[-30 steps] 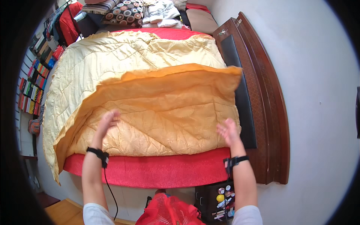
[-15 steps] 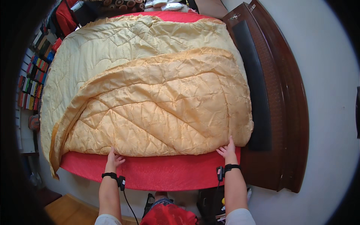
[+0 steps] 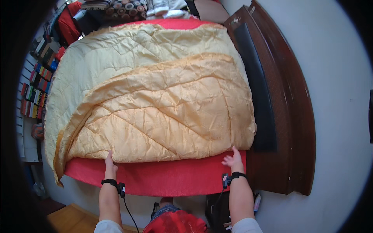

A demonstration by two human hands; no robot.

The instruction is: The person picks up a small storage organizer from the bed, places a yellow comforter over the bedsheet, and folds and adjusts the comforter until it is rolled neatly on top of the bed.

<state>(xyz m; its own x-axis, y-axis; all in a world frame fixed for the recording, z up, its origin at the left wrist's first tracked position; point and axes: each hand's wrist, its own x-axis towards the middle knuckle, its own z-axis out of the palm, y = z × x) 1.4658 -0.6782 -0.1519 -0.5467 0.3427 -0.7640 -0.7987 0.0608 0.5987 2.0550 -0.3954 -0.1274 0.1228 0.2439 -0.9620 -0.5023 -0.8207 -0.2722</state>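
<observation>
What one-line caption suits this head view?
Both hands, left hand and right hand, rest at the near edge of a folded yellow quilt on a red-sheeted bed.

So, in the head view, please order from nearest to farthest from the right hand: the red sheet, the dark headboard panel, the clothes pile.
From the right hand:
1. Red sheet, directly beneath it.
2. Dark headboard panel, to its right.
3. Clothes pile, beyond the bed's far end.

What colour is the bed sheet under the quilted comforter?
Red bed sheet, clearest in the head view along the near edge below the golden-yellow quilted comforter.

A dark wooden headboard (image 3: pixel 285 101) stands right of the bed, folded clothes (image 3: pixel 128 7) piled beyond.
</observation>
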